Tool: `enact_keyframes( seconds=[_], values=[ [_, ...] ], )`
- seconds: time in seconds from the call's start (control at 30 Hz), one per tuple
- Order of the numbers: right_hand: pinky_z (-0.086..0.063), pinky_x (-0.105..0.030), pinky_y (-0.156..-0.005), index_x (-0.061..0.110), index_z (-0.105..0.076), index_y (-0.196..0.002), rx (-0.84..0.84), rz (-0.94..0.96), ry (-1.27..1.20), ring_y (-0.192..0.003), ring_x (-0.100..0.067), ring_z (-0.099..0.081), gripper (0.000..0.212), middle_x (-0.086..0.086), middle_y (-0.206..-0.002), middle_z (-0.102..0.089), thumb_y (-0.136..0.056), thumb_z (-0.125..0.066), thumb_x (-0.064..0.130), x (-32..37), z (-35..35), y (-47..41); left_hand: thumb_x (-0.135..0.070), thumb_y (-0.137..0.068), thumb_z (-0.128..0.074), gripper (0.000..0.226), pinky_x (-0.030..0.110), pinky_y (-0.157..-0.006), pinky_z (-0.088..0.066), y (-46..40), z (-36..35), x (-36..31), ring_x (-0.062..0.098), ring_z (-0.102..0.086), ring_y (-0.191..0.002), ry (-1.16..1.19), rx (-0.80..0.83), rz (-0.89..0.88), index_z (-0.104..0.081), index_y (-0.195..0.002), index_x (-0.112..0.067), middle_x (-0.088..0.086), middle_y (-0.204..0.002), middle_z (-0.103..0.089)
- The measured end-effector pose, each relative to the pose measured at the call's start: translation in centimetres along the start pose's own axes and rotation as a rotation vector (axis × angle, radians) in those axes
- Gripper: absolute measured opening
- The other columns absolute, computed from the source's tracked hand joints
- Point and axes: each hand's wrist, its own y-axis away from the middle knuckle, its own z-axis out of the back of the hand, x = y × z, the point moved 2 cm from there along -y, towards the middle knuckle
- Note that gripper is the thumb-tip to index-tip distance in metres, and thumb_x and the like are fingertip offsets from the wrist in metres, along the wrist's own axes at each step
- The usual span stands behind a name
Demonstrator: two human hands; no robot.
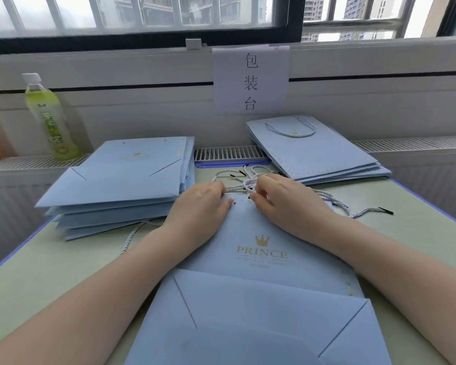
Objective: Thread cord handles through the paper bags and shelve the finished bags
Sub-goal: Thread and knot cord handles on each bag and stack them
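Observation:
A flat light-blue paper bag with a gold crown and "PRINCE" print lies in front of me on the table. My left hand rests on its top edge, thumb beside a punched hole, fingers curled over the rim. My right hand pinches a white-and-blue twisted cord at the bag's top edge. Loose cords with black tips lie tangled just beyond the hands. A stack of bags without handles sits at the left. A stack of bags with cord handles sits at the back right.
A green drink bottle stands at the back left on the sill. A paper sign hangs on the wall under the window. One cord trails out from under the left stack. The green table has a blue rim.

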Motion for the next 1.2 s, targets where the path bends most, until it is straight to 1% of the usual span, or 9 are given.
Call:
enact_keyframes(
  seconds=[0.1,0.2,0.37,0.47,0.63,0.77,0.9,1.07,1.2],
  values=[
    [-0.032,-0.032,-0.064,0.019,-0.038,-0.086,0.005,0.010,0.009,-0.081,-0.015,-0.038,0.019,0.002,-0.095,-0.050,-0.098,-0.038,0.033,0.2,0.0,0.0,-0.023,-0.097,-0.048,0.023,0.027,-0.089,-0.032,-0.3,-0.2,0.2,0.024,-0.047,-0.110,0.158,-0.065,0.020,-0.060,-0.111,-0.009,0.008,-0.109,-0.058],
    [-0.039,-0.037,-0.067,0.017,-0.037,-0.084,-0.030,0.037,-0.060,-0.078,-0.018,-0.040,0.019,0.000,-0.088,-0.047,-0.098,-0.041,0.029,0.2,-0.1,0.0,-0.013,-0.094,-0.052,0.017,0.021,-0.079,-0.031,-0.3,0.4,0.0,0.023,-0.053,-0.098,0.305,-0.190,0.021,-0.066,-0.098,-0.005,0.006,-0.096,-0.059],
    [-0.044,-0.042,-0.065,0.011,-0.047,-0.080,-0.193,0.150,-0.108,-0.072,-0.023,-0.044,0.021,-0.003,-0.081,-0.049,-0.093,-0.046,0.026,-0.3,0.1,-0.2,-0.019,-0.094,-0.054,0.021,0.031,-0.084,-0.040,-0.2,0.7,-0.7,0.022,-0.055,-0.092,0.426,-0.204,0.054,-0.068,-0.094,-0.003,0.011,-0.096,-0.063],
    [-0.044,-0.041,-0.066,0.013,-0.050,-0.077,-0.239,0.256,-0.141,-0.074,-0.022,-0.046,0.025,-0.001,-0.082,-0.050,-0.089,-0.042,0.032,0.2,0.9,-0.2,-0.019,-0.095,-0.052,0.021,0.026,-0.073,-0.039,-0.1,0.6,-1.0,0.017,-0.053,-0.082,0.492,-0.202,0.041,-0.065,-0.088,-0.004,0.004,-0.085,-0.061],
    [-0.043,-0.042,-0.063,0.016,-0.041,-0.071,-0.164,0.372,-0.140,-0.073,-0.022,-0.044,0.021,-0.003,-0.082,-0.046,-0.088,-0.040,0.029,2.1,0.4,0.3,-0.013,-0.097,-0.048,0.034,0.015,-0.054,-0.031,0.0,0.4,-1.5,0.003,-0.040,-0.055,0.647,-0.165,0.022,-0.052,-0.063,-0.015,-0.009,-0.057,-0.044],
    [-0.043,-0.040,-0.063,0.017,-0.037,-0.066,-0.117,0.275,-0.235,-0.071,-0.021,-0.045,0.023,0.000,-0.082,-0.044,-0.086,-0.044,0.026,2.2,-0.2,0.3,-0.013,-0.098,-0.045,0.040,0.019,-0.057,-0.032,-0.1,0.2,-1.4,0.001,-0.042,-0.053,0.677,-0.137,0.040,-0.050,-0.059,-0.016,-0.011,-0.055,-0.047],
    [-0.036,-0.033,-0.067,0.018,-0.033,-0.055,-0.039,0.131,-0.353,-0.071,-0.020,-0.044,0.040,0.003,-0.079,-0.042,-0.091,-0.050,0.018,1.5,-0.6,0.0,-0.014,-0.097,-0.047,0.037,0.026,-0.057,-0.030,0.0,-0.3,-1.4,0.006,-0.038,-0.054,0.575,-0.060,0.020,-0.053,-0.060,-0.015,-0.005,-0.055,-0.044],
    [-0.035,-0.033,-0.067,0.023,-0.032,-0.050,-0.039,0.117,-0.393,-0.070,-0.019,-0.045,0.046,0.006,-0.074,-0.043,-0.091,-0.051,0.021,1.7,-0.9,0.1,-0.025,-0.101,-0.041,0.049,0.030,-0.068,-0.042,-0.1,0.1,-1.0,0.011,-0.053,-0.059,0.859,0.017,0.168,-0.065,-0.059,-0.017,-0.009,-0.054,-0.060],
    [-0.033,-0.028,-0.063,0.008,-0.042,-0.053,-0.079,0.133,-0.444,-0.067,-0.016,-0.042,0.039,0.003,-0.074,-0.045,-0.088,-0.057,0.012,1.5,-0.9,0.2,-0.027,-0.102,-0.038,0.053,0.027,-0.064,-0.043,0.0,0.3,-1.3,0.009,-0.051,-0.055,0.887,0.046,0.159,-0.064,-0.058,-0.015,-0.005,-0.055,-0.059]
  ],
)
